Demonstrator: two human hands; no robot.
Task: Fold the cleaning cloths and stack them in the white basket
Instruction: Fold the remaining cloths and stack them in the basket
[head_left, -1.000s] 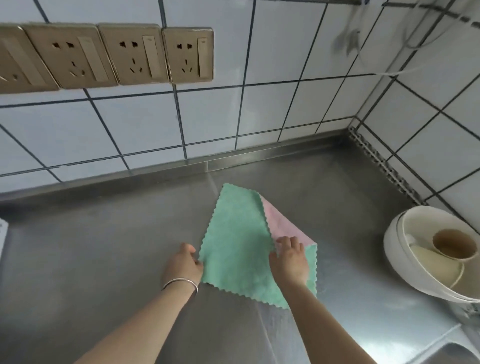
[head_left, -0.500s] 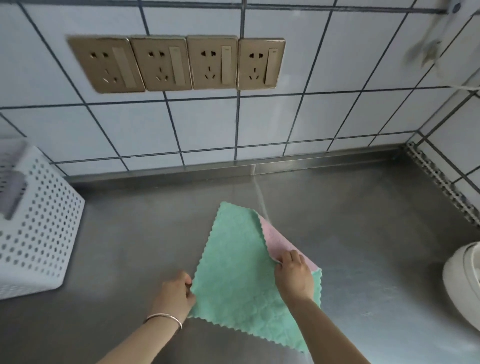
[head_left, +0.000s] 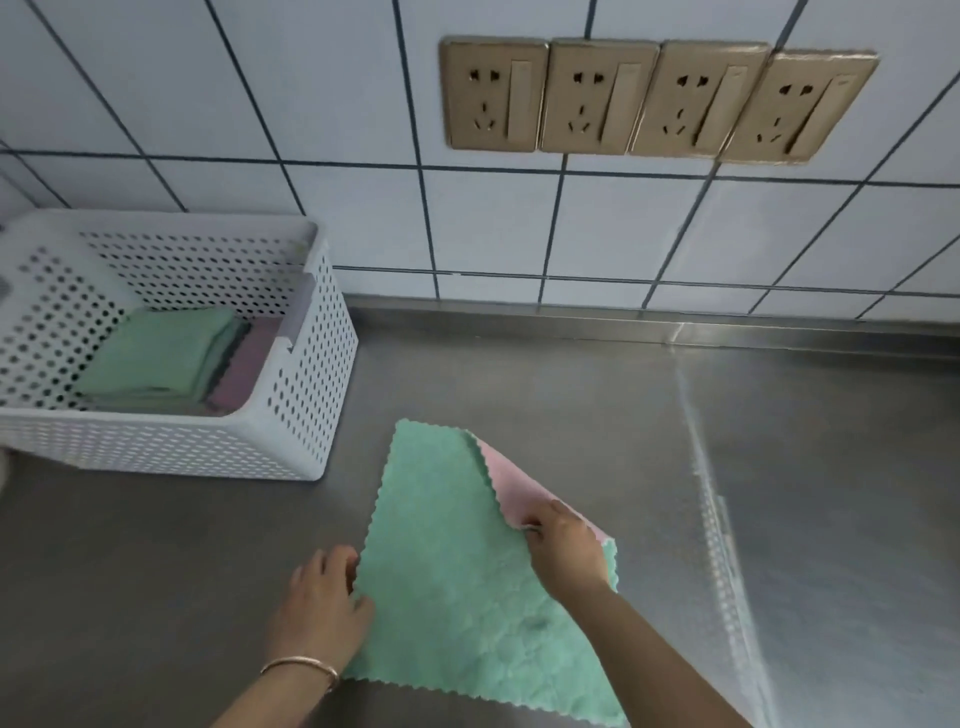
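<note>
Both hands pinch a limp, light green cloth (head_left: 457, 561) on the counter (head_left: 675, 467): left hand (head_left: 322, 608) its left edge, right hand (head_left: 563, 545) its pink-backed right edge; edges look the surest hold.

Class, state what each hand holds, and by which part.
Both grip the green cloth: left hand at its left edge, right hand at its turned-over right edge.

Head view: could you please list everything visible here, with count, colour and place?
cloth: one, green with pink underside, flat on the counter, near centre
basket: one, white, perforated, on the counter at left
folded cloths: a stack, green and pink, inside the basket; count unclear
counter: one, steel
sockets: four, gold, on the tiled wall
wall: white tiles, dark grout
bracelet: one, gold, left wrist
left hand: pinches the cloth's left edge
right hand: pinches the right edge
</note>
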